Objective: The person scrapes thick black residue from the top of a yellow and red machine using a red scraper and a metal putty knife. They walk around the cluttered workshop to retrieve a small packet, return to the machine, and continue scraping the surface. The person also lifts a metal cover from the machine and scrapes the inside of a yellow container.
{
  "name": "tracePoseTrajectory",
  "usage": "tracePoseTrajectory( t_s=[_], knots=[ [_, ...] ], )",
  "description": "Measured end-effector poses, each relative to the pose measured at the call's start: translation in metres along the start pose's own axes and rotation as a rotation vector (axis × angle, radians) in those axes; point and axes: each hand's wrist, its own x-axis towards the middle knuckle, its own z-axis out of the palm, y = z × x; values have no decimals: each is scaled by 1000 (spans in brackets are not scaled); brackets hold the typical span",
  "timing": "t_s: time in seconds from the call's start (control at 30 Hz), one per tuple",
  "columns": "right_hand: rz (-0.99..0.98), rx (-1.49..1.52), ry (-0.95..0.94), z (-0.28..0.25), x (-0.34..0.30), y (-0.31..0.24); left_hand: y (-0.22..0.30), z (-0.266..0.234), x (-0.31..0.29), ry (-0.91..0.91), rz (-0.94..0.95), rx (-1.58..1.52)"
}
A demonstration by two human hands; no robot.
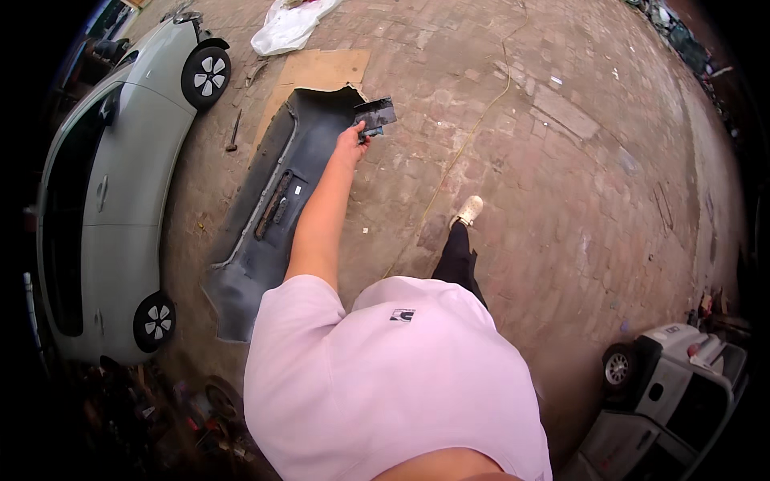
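Note:
My left arm reaches forward, and my left hand (353,143) is closed around a dark, flat rectangular piece (377,114) with a shiny face. A smaller dark, bluish bit shows beneath it at my fingers; whether it is a separate thing I cannot tell. Just left of my forearm lies a long dark grey car bumper (313,132), its hollow side with a slotted middle facing up. The hand is over the bumper's far right corner; whether they touch is unclear. My right hand and forearm are out of the picture.
A flattened cardboard sheet (333,66) lies under the bumper's far end, near a white plastic sheet (289,28). A hammer (233,135) rests beside a pale car (132,192) at left. A thin cord (473,128) crosses the brick paving. A silver vehicle (654,417) stands at lower right.

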Motion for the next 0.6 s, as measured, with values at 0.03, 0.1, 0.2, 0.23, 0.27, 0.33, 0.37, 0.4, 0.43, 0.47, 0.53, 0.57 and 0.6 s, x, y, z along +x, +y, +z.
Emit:
tracePoseTrajectory(
  t_s=[0.03, 0.1, 0.2, 0.23, 0.27, 0.33, 0.37, 0.4, 0.43, 0.47, 0.53, 0.57, 0.6],
  knots=[
    [-14, -26, -4, 31, 6, -26, 10, 20, 19, 1, 10, -26],
    [-51, -75, -13, 104, 15, -86, 26, 47, 55, 12, 17, -80],
    [-155, -160, -53, 243, 9, -196, 47, 94, 99, 40, 9, -174],
    [-197, -200, -77, 302, 4, -238, 62, 101, 106, 76, 26, -178],
    [-249, -235, -109, 367, -2, -275, 72, 111, 114, 182, 63, -171],
    [-415, -302, -257, 527, -92, -327, 95, 121, 135, 214, 117, -210],
    [-505, -318, -390, 600, -122, -353, 103, 128, 153, 205, 135, -249],
    [-544, -334, -532, 672, -149, -378, 108, 137, 169, 215, 142, -253],
    [-586, -386, -681, 739, -180, -398, 117, 149, 185, 221, 153, -260],
    [-658, -443, -732, 802, -210, -410, 131, 163, 203, 226, 173, -257],
    [-737, -508, -869, 920, -268, -413, 158, 176, 243, 253, 174, -263],
    [-746, -524, -942, 961, -286, -404, 168, 171, 258, 280, 162, -252],
    [-756, -536, -1004, 992, -303, -392, 179, 184, 268, 309, 179, -281]
  ],
)
